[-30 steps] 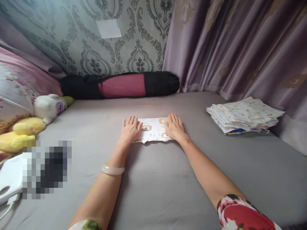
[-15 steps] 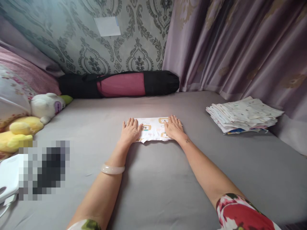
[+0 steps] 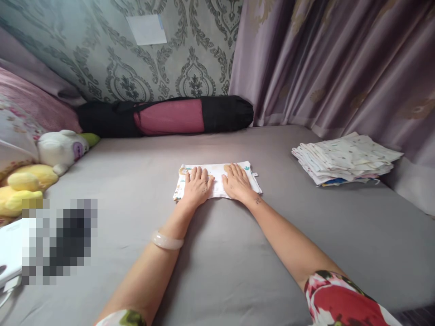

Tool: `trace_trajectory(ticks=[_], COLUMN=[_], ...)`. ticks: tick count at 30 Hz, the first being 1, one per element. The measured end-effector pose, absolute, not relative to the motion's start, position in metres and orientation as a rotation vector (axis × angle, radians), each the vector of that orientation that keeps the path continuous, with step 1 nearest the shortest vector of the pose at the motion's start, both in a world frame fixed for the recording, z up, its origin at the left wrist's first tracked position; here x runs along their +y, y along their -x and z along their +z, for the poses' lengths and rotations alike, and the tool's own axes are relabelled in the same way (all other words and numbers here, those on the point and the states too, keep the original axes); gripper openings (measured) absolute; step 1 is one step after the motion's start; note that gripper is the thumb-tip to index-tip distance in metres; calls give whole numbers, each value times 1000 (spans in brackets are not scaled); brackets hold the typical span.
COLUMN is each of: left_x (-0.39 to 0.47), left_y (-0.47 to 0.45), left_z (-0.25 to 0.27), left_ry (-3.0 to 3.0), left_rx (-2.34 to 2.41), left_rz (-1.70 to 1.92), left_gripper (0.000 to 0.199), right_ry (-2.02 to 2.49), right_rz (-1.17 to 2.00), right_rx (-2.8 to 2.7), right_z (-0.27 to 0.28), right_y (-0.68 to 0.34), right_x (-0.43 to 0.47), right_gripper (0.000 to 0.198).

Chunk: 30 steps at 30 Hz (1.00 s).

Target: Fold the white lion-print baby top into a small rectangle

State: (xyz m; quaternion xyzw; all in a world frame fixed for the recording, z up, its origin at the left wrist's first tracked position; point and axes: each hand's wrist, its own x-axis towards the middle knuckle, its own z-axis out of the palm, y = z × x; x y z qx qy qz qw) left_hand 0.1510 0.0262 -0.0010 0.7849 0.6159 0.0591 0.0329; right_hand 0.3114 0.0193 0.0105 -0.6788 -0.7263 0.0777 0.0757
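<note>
Both hands (flat) now nearer together

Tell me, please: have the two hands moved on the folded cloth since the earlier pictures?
Yes. The left hand and right hand have come together toward the middle of the folded cloth; its printed ends, covered before, now show outside them.

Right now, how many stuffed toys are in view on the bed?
2, possibly more hidden. A white plush toy lies at the left edge beside the pillow, and a yellow plush toy sits just in front of it, partly cut off by the frame.
</note>
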Motion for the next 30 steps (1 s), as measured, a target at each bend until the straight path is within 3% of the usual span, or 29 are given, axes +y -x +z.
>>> trace_trajectory(ticks=[13,23,30], left_x=[20,15,18], left_y=[-159,-172,-169], left_z=[4,5,0], left_ry=[-2515,-2485,-2491], left_rx=[1916,1829,1794], left_rz=[308,270,429], left_gripper=[54,44,35], right_ry=[1930,1850,1864], right_rz=[112,168,175], right_rx=[-2200,-2267,-2272], right_z=[12,6,4], right_y=[-304,-291,-291], right_x=[17,10,11], right_gripper=[57,57,58])
